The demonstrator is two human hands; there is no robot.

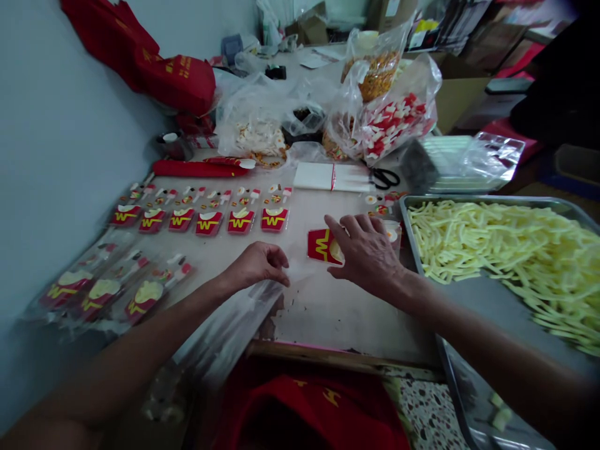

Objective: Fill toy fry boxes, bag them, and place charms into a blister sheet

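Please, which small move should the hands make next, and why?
Probably the right hand should slide the red packet toward the clear plastic: that hand lies over the packet, the left hand is at the plastic's edge, and the lower-left packets lie in plastic.

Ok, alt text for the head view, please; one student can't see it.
A person's right hand partly covers a red W-marked packet on a table; the left hand is beside clear plastic. Similar packets lie at left, a tray of yellow strips at right.
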